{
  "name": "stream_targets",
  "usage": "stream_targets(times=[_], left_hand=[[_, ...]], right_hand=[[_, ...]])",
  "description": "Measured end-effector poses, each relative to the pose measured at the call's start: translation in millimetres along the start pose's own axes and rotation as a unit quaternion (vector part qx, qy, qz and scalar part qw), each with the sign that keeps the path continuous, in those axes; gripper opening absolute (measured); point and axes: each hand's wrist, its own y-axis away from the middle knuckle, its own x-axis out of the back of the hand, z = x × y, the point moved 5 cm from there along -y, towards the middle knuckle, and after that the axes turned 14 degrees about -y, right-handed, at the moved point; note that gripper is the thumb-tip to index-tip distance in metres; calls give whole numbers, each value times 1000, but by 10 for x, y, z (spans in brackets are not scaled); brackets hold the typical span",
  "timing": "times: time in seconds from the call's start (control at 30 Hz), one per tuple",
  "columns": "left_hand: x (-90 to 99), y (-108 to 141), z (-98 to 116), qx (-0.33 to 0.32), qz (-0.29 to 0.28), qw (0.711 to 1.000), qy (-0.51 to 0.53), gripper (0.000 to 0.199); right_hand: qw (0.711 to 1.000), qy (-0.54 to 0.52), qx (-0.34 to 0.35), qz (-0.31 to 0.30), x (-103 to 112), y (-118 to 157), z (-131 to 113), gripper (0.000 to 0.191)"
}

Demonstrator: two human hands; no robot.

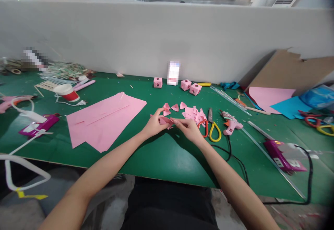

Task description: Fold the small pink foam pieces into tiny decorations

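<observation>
Between my two hands is a folded pink paper piece [163,120], partly covered by fingers. My left hand [153,124] grips it from the left, thumb below and index finger above. The fingertips of my right hand [186,127] pinch its right-hand tip. Just beyond lie small folded pink paper pieces [175,107], and a heap of cut pink paper bits [194,114] is to their right. Scissors with one red and one yellow handle [215,132] rest beside my right hand. A pink hot glue gun [231,123] lies further right.
Pink paper sheets [104,122] cover the left of the green table [146,160]. Pink paper cubes [158,82] and a phone [173,73] stand near the partition. Purple power strips [284,158] with cords lie at both sides. A red and white paper cup [68,93] stands left.
</observation>
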Motion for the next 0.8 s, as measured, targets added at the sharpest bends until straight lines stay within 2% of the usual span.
stream_targets(times=[0.2, 0.4, 0.5, 0.67, 0.8], left_hand=[[-8, 23, 60, -36, -16, 998, -49, 64], [-74, 75, 149, -98, -65, 991, -61, 64], [-77, 79, 145, -83, -68, 993, -46, 64], [13, 50, 114, -49, 6, 999, -9, 70], [12, 33, 83, -22, -7, 998, 64, 78]], right_hand=[[996, -77, -42, -13, 20, -22, 64, 42], [993, -70, -84, -44, 66, -21, 128, 33], [989, -82, -116, -39, 106, -8, 157, 32], [982, -115, -145, -30, 125, 4, 154, 32], [983, -126, -134, -21, 93, 6, 113, 34]])
